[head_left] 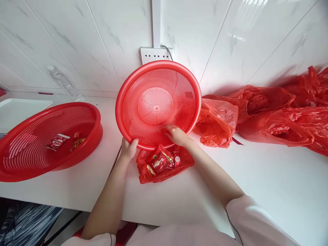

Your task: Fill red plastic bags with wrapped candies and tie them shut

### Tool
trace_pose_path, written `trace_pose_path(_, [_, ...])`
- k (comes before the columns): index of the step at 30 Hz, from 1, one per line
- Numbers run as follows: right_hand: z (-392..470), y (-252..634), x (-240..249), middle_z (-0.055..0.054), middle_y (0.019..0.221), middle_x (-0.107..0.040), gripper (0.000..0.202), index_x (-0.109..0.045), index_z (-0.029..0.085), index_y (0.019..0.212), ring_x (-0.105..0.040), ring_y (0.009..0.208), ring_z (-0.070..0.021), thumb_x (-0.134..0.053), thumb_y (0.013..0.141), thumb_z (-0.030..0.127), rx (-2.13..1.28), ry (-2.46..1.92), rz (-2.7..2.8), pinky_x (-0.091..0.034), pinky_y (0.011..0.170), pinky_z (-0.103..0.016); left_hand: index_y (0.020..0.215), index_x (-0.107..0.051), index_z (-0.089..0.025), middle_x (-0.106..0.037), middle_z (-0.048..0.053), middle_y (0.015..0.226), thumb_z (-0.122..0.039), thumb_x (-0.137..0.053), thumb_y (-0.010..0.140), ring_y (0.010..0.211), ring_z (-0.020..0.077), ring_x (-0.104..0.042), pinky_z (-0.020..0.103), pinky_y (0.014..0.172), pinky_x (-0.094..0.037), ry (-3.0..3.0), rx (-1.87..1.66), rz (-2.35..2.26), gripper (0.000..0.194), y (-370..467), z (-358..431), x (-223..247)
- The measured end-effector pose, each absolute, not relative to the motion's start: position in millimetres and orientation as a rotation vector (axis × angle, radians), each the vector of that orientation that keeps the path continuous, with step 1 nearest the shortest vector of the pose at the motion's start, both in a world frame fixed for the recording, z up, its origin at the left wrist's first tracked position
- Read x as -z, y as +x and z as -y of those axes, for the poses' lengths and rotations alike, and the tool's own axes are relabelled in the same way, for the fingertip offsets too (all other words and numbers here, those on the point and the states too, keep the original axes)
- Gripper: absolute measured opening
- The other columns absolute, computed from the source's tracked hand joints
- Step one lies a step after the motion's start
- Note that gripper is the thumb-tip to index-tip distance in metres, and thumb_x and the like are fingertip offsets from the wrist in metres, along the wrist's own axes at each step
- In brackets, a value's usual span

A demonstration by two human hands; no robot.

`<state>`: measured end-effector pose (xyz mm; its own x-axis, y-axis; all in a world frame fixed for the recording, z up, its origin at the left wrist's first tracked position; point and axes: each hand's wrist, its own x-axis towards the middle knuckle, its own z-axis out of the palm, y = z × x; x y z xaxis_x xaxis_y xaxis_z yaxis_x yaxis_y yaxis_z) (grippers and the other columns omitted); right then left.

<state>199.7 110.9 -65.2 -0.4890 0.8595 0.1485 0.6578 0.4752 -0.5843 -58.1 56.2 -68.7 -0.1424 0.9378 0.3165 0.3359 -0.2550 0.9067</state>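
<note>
A red perforated plastic basket (156,77) is tilted up on its edge, its inside facing me, with no items visible in it. My left hand (129,148) grips its lower left rim, thumb over the edge. My right hand (176,135) reaches over the lower right rim, fingers stretched along the inner wall, with nothing visible in them. Just below that rim lies a red plastic bag (143,171), its mouth open. Inside the bag are several red and gold wrapped snack packets (161,163).
On the left, a second red basket (77,153) holds a few wrapped snacks (58,141). Behind it are a clear bottle (64,82) and a white tray (25,106). Several red plastic bags (271,123) line the wall on the right of the white table (205,201). A power strip (155,54) hangs behind.
</note>
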Motion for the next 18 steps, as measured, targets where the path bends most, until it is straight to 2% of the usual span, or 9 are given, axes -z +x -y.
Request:
trace_pose_path(2, [-112,194,74,-0.017,0.136,-0.055,0.038,-0.059,0.015,0.126,-0.048,0.130,-0.0277,-0.056,0.088,0.015,-0.674,-1.314,2.293,-0.033,0.111,-0.046,0.073,-0.054,-0.020,-0.057,0.002,0.071,-0.022,-0.054,0.070,0.068,0.0182,-0.055,0.032,0.063,-0.048,1.615,-1.414,-1.436,0.003,-58,-56,69])
trace_pose_path(4, [-112,193,77,-0.019,0.127,-0.061,0.034,-0.062,0.014,0.121,-0.051,0.126,-0.0301,-0.057,0.087,0.014,-0.724,-1.328,2.251,-0.034,0.110,-0.050,0.073,-0.054,-0.020,-0.057,0.002,0.072,-0.022,-0.054,0.071,0.069,0.0183,-0.055,0.032,0.064,-0.049,1.631,-1.414,-1.419,0.003,-58,-56,69])
trace_pose_path(8, [-116,199,69,-0.011,0.109,-0.071,0.029,-0.061,0.015,0.119,-0.068,0.101,-0.0194,-0.046,0.095,0.018,-0.928,-1.272,2.157,-0.053,0.092,-0.036,0.071,-0.053,-0.020,-0.060,0.004,0.076,-0.024,-0.055,0.070,0.073,0.0195,-0.058,0.033,0.066,-0.050,1.612,-1.401,-1.421,0.004,-58,-56,68])
trace_pose_path(10, [-118,205,62,-0.011,0.105,-0.072,0.031,-0.058,0.013,0.123,-0.071,0.092,-0.0162,-0.042,0.097,0.022,-1.183,-1.167,1.971,-0.058,0.083,-0.031,0.071,-0.053,-0.020,-0.061,0.004,0.078,-0.024,-0.055,0.070,0.077,0.0206,-0.060,0.033,0.068,-0.051,1.589,-1.391,-1.430,0.005,-58,-56,67])
trace_pose_path(14, [-118,215,47,-0.011,0.101,-0.073,0.029,-0.065,0.013,0.114,-0.072,0.086,-0.0163,-0.060,0.088,0.026,-1.704,-0.912,1.349,-0.059,0.085,-0.033,0.072,-0.054,-0.020,-0.062,0.005,0.079,-0.024,-0.055,0.071,0.083,0.0227,-0.061,0.034,0.070,-0.052,1.526,-1.370,-1.438,0.004,-57,-55,65])
trace_pose_path(18, [-113,222,32,-0.007,0.097,-0.073,0.031,-0.069,0.015,0.109,-0.070,0.081,-0.0144,-0.068,0.082,0.031,-1.697,-0.933,1.332,-0.059,0.082,-0.032,0.071,-0.055,-0.020,-0.060,0.004,0.076,-0.025,-0.057,0.067,0.078,0.0219,-0.060,0.033,0.068,-0.052,1.471,-1.383,-1.487,0.007,-55,-55,63])
